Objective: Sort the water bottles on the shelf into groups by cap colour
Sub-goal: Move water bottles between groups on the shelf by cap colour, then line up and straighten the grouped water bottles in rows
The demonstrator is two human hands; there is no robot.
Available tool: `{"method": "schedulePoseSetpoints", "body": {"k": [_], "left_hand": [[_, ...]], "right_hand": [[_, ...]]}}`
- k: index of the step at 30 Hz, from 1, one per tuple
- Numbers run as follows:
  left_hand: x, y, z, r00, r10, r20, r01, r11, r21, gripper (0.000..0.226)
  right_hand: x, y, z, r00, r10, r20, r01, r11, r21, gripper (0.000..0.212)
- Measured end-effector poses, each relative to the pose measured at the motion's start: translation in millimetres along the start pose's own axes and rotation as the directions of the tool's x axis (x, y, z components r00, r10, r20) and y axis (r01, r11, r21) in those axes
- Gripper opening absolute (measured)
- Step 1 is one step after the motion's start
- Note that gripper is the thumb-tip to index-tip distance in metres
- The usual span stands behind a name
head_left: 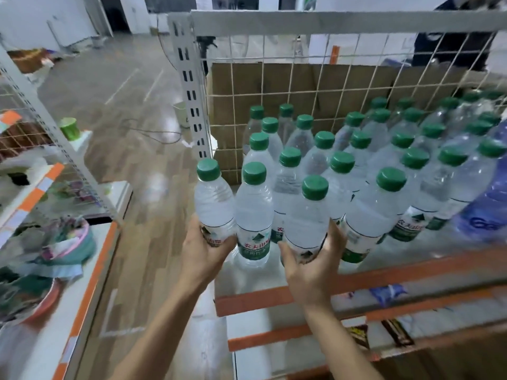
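Here both forearms reach up from the bottom of the view toward the near left corner of the shelf (274,298). The left hand (203,253) is cupped around the lower label band of a green-capped water bottle (212,200) that stands at the very left edge, thumb and fingers wrapped about its base. The right hand (308,266) grips the bottom of a second green-capped bottle (310,215), thumb on the left side, fingers curled round the right. Between the two held bottles stands a third bottle (253,215), upright, its red-and-green label facing the camera, touching its neighbours. Behind and to the right, a crowd of green-capped bottles (384,149) fills the shelf in close rows. At the far right edge a bluish bottle (482,212) leans into view, blurred. A wire mesh back (329,78) with cardboard (288,80) behind it closes the rear, and a slotted metal upright (192,86) rises at the left. Across the aisle another shelf (55,229) holds jumbled goods.
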State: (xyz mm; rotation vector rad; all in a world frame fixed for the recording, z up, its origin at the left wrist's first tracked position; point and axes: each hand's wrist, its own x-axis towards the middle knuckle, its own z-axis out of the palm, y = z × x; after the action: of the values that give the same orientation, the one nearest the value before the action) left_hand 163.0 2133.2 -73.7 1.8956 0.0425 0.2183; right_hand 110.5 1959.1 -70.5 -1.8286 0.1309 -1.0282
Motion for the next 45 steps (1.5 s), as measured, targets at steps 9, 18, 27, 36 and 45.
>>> {"method": "schedulePoseSetpoints", "body": {"k": [9,18,27,36,45], "left_hand": [[6,0,-8,0.979,0.040,0.200,-0.049,0.998,0.037,0.071],[-19,11,-18,0.884,0.352,-0.308,-0.323,0.936,0.143,0.049],[-85,49,56,0.520,0.854,-0.015,-0.852,0.520,0.066,0.009],[-130,116,208,0.560,0.683,0.468,-0.800,0.592,0.094,0.033],[-184,198,411,0.606,0.604,0.517,-0.726,0.685,0.050,0.047]], "right_hand": [[-15,9,6,0.999,-0.038,-0.016,0.036,0.991,-0.132,0.092],[-24,6,-16,0.999,0.028,0.029,-0.022,0.985,-0.172,0.084],[-23,-3,-60,0.995,-0.080,0.064,0.095,0.956,-0.276,0.048],[14,65,-192,0.994,-0.004,0.110,0.066,0.818,-0.571,0.065],[89,135,-389,0.990,0.143,0.010,-0.097,0.719,-0.688,0.063]]}}
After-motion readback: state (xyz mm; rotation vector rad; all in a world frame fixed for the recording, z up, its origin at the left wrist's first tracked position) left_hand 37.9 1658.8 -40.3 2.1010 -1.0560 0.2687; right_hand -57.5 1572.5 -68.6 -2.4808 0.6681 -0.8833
